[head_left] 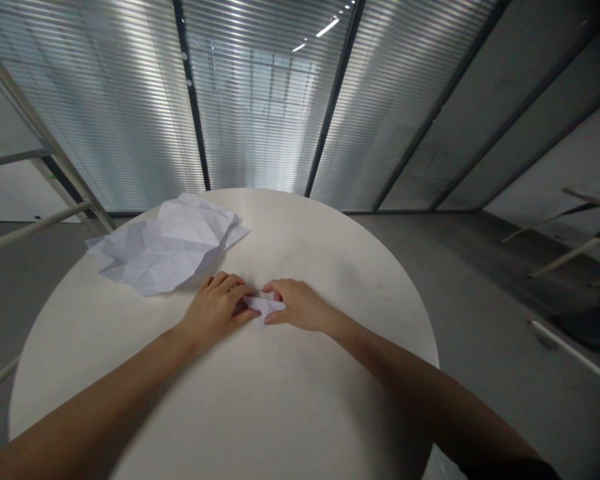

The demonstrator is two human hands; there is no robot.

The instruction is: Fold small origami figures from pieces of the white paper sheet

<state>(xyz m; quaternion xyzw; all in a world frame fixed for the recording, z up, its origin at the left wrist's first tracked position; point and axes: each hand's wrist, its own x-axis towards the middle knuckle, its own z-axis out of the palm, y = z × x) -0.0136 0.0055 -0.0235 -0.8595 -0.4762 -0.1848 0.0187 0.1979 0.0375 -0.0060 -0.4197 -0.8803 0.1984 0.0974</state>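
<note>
"Venetian blinds (pixel 260 113) fill most of the far wall as we look down from our head view, with dark upright bars (pixel 330 100) between the panels. What stands in front of them?"

"We have a round white table (pixel 300 407) on a grey floor (pixel 405 250). Pale legs (pixel 565 257) show off to our right, and a light-coloured bar (pixel 35 227) crosses at our left, both well apart from the tabletop's middle."

"And the work itself, where do we see that?"

"Near the middle of the table: a small folded white paper (pixel 263 307), angular in outline, between our two hands."

"How do we have hold of it?"

"Our left hand (pixel 223 303) grips its left end, thumb on the near side and fingers curled on the far side. Our right hand (pixel 300 307) pinches the right end between thumb and forefinger. Both are clamped on it, close together but with the paper's middle showing between them. Whether it touches the tabletop, we cannot tell."

"Anything beside us?"

"Just past our left hand lies a large creased white paper (pixel 175 240), full of fold lines, one corner jutting toward the table's left rim."
</note>
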